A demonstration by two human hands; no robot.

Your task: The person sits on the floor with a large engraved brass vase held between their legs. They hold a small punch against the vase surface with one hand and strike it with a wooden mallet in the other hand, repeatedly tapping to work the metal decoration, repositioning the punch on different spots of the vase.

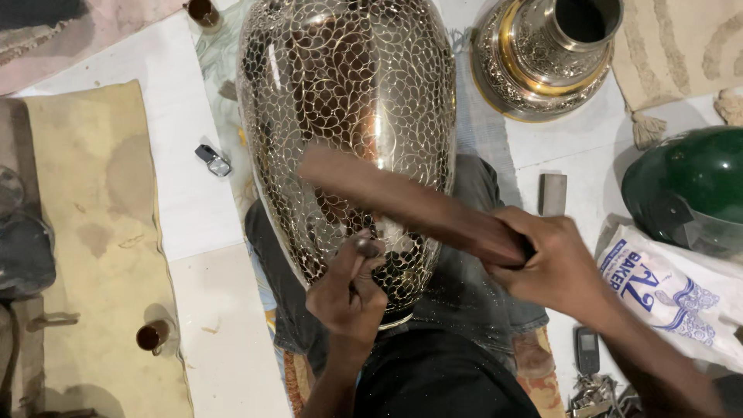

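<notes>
Centre frame, a big engraved metal vase (348, 116) lies across the person's lap. The left hand (346, 292) has its grip closed round a small chisel (366, 248), tip against the vase's lower body. The right hand (553, 267) clasps a blurred wooden mallet (410, 205) over it.

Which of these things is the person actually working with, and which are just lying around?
In use:
- engraved metal vase, lying across the lap
- small punch tool, held in the left hand against the vase
- wooden mallet, gripped by the right hand

Lying about:
- second ornate vase
- green helmet
- printed bag
- grey block
- phone
- small cup
</notes>
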